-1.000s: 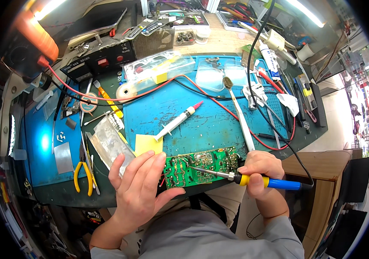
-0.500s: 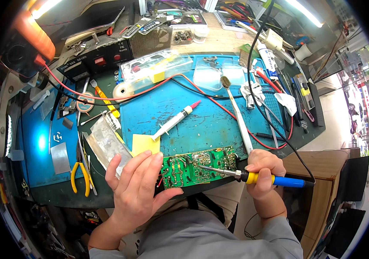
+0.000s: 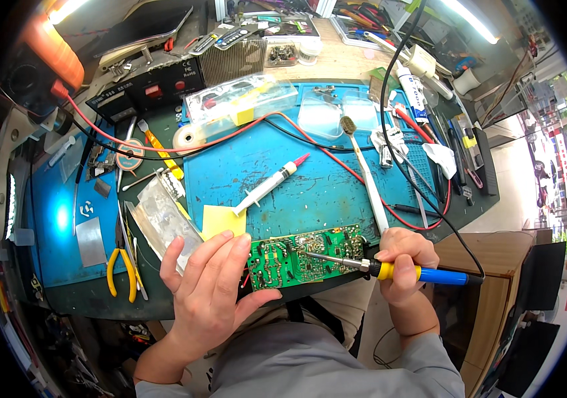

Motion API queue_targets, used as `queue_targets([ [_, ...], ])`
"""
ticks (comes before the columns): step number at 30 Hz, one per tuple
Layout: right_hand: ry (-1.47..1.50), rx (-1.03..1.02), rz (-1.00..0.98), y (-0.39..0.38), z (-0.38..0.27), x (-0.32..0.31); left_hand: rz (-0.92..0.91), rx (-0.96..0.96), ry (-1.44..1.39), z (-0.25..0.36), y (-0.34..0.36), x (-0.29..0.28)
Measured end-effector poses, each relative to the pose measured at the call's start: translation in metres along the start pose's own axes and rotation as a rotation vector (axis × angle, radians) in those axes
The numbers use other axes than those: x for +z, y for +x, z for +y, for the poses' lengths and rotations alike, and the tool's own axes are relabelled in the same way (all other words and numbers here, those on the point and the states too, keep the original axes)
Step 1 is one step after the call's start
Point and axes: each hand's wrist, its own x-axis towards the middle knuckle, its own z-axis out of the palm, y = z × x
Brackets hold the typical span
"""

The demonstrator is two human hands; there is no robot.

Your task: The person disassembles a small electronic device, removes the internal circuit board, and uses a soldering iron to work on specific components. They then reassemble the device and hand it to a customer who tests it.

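A green circuit board (image 3: 273, 262), solder side up, lies at the bench's near edge. My left hand (image 3: 207, 282) grips its left end, the thumb along the near edge and the forefinger at the far left corner; the other fingers are spread. In my right hand (image 3: 406, 262) is a soldering iron (image 3: 442, 276) with a blue and yellow handle, held in closed fingers. The iron's metal tip points left and rests on or just over the middle of the board; actual contact is too small to make out. A yellow paper note (image 3: 220, 221) lies just beyond my left fingertips.
On the blue mat (image 3: 230, 179) lie a syringe (image 3: 267, 188) and a long-handled brush (image 3: 370, 182). Red and black leads cross behind them. The iron's black cord (image 3: 452, 235) loops down at the right. Yellow-handled pliers (image 3: 122, 272) and a clear bag (image 3: 164, 219) are at the left.
The iron and my right hand have shifted very slightly. My left hand and the board stay in place.
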Motion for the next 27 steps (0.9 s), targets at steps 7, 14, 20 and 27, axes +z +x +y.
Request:
queue_targets([
  [7, 0.002, 0.288, -0.203, 0.035, -0.009, -0.017, -0.028, 0.015, 0.016, -0.001, 0.0, -0.001],
  [14, 0.128, 0.488, -0.427, 0.08, -0.012, -0.024, 0.005, 0.001, -0.009, 0.0, 0.0, 0.001],
  [20, 0.145, 0.506, -0.509, 0.095, -0.008, -0.022, -0.021, 0.009, 0.007, -0.001, 0.0, -0.001],
  [27, 0.166, 0.49, -0.543, 0.1, 0.003, -0.024, -0.027, 0.006, 0.005, -0.001, 0.001, -0.002],
])
